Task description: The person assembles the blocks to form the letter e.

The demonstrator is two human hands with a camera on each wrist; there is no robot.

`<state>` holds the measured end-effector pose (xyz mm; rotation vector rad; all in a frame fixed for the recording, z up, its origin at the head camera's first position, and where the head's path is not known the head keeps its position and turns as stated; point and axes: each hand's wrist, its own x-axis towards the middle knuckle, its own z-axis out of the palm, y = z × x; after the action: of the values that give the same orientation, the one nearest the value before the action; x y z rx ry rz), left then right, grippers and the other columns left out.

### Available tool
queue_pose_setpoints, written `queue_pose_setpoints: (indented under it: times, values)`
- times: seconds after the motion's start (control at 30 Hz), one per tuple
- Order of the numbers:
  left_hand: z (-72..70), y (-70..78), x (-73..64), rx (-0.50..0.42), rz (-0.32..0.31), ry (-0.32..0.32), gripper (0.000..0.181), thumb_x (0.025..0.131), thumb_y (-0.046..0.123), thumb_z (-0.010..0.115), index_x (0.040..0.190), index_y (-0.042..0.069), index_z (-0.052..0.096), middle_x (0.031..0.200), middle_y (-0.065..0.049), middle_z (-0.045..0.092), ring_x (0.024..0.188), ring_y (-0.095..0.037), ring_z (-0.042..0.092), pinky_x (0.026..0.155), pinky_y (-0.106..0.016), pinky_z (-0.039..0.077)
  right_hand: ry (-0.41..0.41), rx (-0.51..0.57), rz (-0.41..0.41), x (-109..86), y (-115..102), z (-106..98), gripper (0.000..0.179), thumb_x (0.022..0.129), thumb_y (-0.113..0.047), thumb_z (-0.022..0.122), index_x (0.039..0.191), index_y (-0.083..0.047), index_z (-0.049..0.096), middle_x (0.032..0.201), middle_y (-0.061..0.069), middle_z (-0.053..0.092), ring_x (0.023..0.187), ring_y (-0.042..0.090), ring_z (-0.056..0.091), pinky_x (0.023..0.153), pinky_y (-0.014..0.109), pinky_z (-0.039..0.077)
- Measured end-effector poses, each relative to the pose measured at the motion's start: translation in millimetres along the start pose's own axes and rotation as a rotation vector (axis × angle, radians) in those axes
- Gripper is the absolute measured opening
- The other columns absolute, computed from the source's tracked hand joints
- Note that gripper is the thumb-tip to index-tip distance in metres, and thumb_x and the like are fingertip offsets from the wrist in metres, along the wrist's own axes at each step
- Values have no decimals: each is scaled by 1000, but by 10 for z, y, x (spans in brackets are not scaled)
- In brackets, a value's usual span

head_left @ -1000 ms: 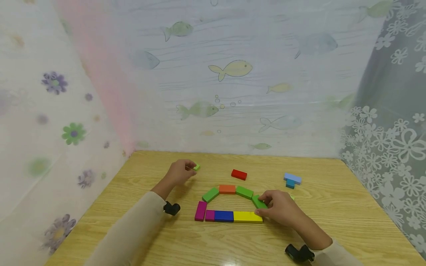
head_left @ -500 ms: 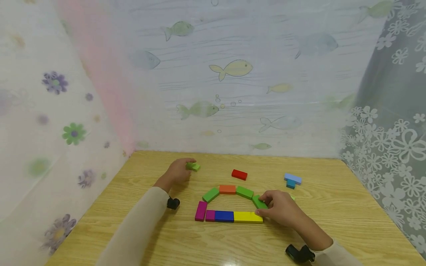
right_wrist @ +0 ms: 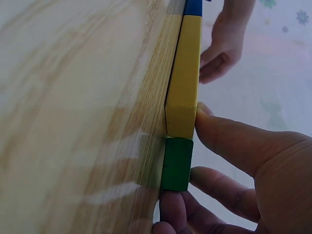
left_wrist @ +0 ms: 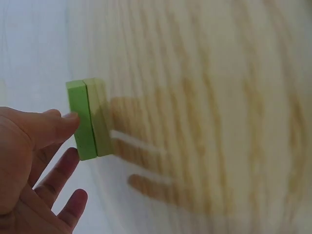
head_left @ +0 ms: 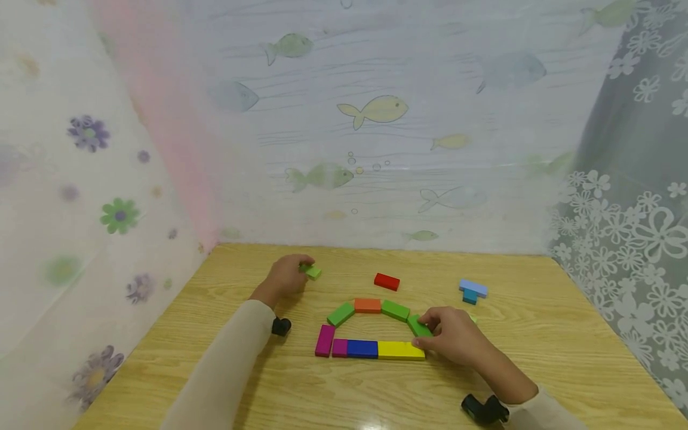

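At the back left, my left hand (head_left: 285, 275) pinches a light green block (head_left: 313, 273) low over the wood. In the left wrist view the thumb lies on the block's side, with two fingertips near its lower end. My right hand (head_left: 451, 335) grips a green block (head_left: 418, 327) at the right end of an arch. Its thumb lies by the end of a yellow block (head_left: 401, 350). Left of that, a blue block (head_left: 362, 349) and a short magenta block (head_left: 340, 347) continue the straight row. A magenta block (head_left: 324, 341), green block (head_left: 341, 314), orange block (head_left: 367, 306) and green block (head_left: 395, 310) form the arch.
Behind the arch lies a red block (head_left: 387, 282). A light blue block (head_left: 475, 288) and a teal block (head_left: 469, 296) make a T at the back right. Another light green piece (head_left: 473, 319) is mostly hidden behind my right hand. Printed curtains (head_left: 376, 203) border the table (head_left: 344, 394).
My left hand has shifted a little left, and more of the light green block shows beyond its fingers. That block now sits slightly nearer me. My right hand has stayed in place.
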<state>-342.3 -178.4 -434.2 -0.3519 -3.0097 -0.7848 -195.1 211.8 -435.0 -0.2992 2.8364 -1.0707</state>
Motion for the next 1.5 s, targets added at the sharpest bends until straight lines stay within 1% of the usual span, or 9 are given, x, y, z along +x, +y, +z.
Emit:
queue_pose_setpoints:
  times: [0.23, 0.73, 0.83, 0.9, 0.97, 1.07, 1.17, 1.3, 1.5]
  values:
    - [-38, 33, -23, 49, -6, 27, 32, 92, 15, 79, 123, 12, 75, 129, -9, 71, 123, -33, 63, 104, -50, 50, 6, -8, 2, 1, 3, -3, 42, 79, -34, 91, 111, -12, 76, 96, -1, 72, 81, 12, 64, 71, 29, 56]
    - [-102, 77, -38, 211, -25, 10, 33, 88, 26, 84, 117, 11, 77, 117, -5, 75, 111, -30, 67, 93, -50, 56, -1, -7, 7, 18, -1, -5, 42, 79, -33, 91, 112, -11, 76, 96, -1, 72, 81, 12, 64, 69, 28, 56]
    - [-126, 83, -63, 250, -19, 10, 35, 87, 28, 86, 117, 12, 78, 116, -4, 75, 105, -27, 69, 88, -47, 58, -4, 1, 6, 19, -1, 0, 42, 79, -32, 91, 112, -11, 76, 96, -1, 72, 81, 12, 64, 70, 29, 57]
    - [-143, 85, -86, 258, -13, -1, 32, 86, 29, 86, 111, 11, 79, 106, -2, 74, 94, -21, 67, 79, -40, 57, -7, 7, 7, 18, 0, 5, 43, 79, -32, 91, 113, -11, 76, 97, 0, 72, 81, 12, 65, 70, 29, 57]
    - [-159, 88, -116, 258, -1, -4, 27, 85, 30, 86, 105, 13, 80, 100, 1, 72, 85, -16, 62, 71, -35, 52, -9, 11, 10, 17, 1, 10, 43, 79, -32, 91, 113, -11, 76, 97, 0, 72, 81, 12, 65, 70, 29, 57]
    - [-186, 89, -175, 241, 15, -7, 27, 85, 32, 86, 103, 13, 80, 97, 1, 71, 80, -15, 58, 69, -35, 48, -10, 14, 15, 16, 5, 14, 44, 79, -33, 91, 113, -11, 76, 97, 0, 73, 81, 12, 65, 69, 28, 57]
    - [-218, 94, -254, 213, 22, 5, 35, 85, 32, 86, 112, 11, 80, 107, -3, 75, 91, -19, 67, 78, -40, 56, -11, 10, 12, 16, 11, 13, 44, 79, -34, 91, 114, -11, 76, 98, 0, 73, 81, 12, 65, 69, 28, 57]
    - [-275, 113, -373, 166, 14, -4, 42, 86, 31, 85, 118, 5, 76, 111, -7, 74, 101, -24, 69, 88, -45, 58, -10, 4, 12, 13, 17, 5, 44, 79, -35, 91, 113, -12, 76, 98, 0, 73, 82, 12, 65, 70, 29, 57]
    - [-347, 130, -546, 90, -28, -24, 38, 88, 30, 83, 114, 3, 75, 104, -6, 73, 91, -20, 67, 84, -43, 57, -7, 1, 8, 15, 18, 5, 44, 79, -34, 91, 113, -11, 76, 97, 0, 72, 81, 12, 65, 69, 29, 57]
